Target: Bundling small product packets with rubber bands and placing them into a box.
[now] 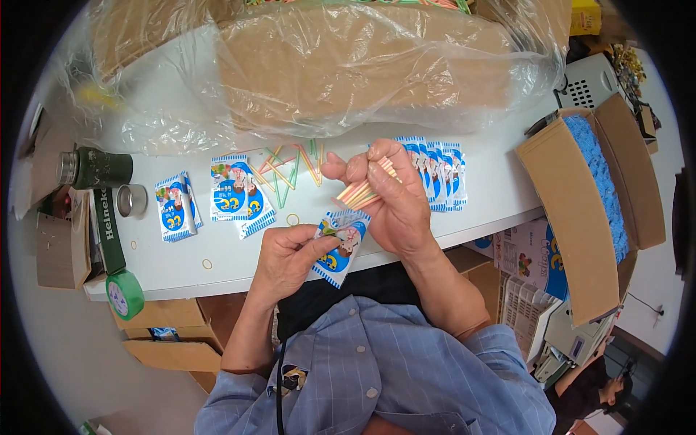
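Observation:
My left hand [290,257] pinches a small blue-and-white printed packet [342,245] over the near edge of the white table [225,264]. My right hand [388,196] holds a small bunch of thin coloured sticks [360,193] just above that packet, their ends pointing left and down toward it. More coloured sticks [286,168] lie scattered on the table beyond my hands. Stacks of the same packets lie to the left [176,206], in the middle [235,192] and in a fanned row behind my right hand [442,174].
A large plastic-wrapped brown bundle [341,65] fills the back of the table. A dark green flask [98,168], its metal cap [131,200] and a green tape roll [125,293] sit left. Rubber bands [292,218] lie loose. An open cardboard box with blue contents [594,196] stands right.

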`<state>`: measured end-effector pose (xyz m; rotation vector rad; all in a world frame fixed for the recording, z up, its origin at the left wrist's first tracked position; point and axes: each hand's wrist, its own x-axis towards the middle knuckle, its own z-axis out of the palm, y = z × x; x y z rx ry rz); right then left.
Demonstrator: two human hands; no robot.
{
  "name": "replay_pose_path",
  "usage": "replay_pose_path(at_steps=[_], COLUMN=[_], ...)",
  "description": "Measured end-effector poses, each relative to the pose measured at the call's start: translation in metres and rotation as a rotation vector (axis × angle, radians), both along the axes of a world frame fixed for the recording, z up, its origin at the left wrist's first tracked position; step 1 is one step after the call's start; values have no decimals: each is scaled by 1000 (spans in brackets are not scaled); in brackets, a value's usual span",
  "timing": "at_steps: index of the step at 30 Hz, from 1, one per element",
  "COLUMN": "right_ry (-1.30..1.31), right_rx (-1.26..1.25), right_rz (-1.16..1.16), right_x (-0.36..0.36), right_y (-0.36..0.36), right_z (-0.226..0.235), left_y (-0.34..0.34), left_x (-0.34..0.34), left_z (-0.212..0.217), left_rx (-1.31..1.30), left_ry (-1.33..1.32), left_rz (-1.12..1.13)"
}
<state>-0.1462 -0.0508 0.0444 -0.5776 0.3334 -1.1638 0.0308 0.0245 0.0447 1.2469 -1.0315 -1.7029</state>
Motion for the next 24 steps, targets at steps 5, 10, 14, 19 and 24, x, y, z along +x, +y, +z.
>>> replay_pose_path(at_steps=[5,10,14,19,24], right_ry=[78,158,208,606,914], right_rx=[-75,-53,26,-314,-814], right_rz=[10,76,111,141,134], right_x=[0,-2,0,-9,-11], right_y=[4,8,12,7,8], right_z=[-4,-7,-6,-7,-1], left_y=[0,2,2,2,9], left_x=[0,0,-6,-19,-24], left_z=[-4,-6,-9,-8,-24], left_rx=[-9,-2,-1,16,-75], left_ry=[16,4,26,139,202], left_rz=[17,32,113,213,416])
